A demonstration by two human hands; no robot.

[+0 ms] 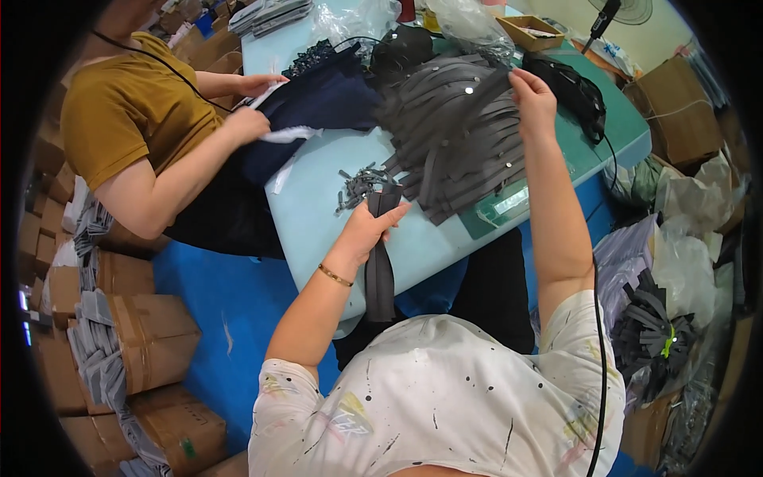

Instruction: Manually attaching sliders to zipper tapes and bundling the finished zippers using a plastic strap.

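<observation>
My left grip (372, 228) clasps a dark bundle (380, 282) near the counter's (306, 230) edge — gathered, I judge; my right grip (534, 94) pinches one strip (486, 94) over the heap (445, 147), much seemingly left.

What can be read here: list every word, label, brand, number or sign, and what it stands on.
No text can be read with certainty.
White shirt: letter-like print, too blurred.
Brown carton, lower left: dark marks, too small.
Pale bag, upper right: blue marks, too small.
Dark strips in the left hand: no text seen.
</observation>
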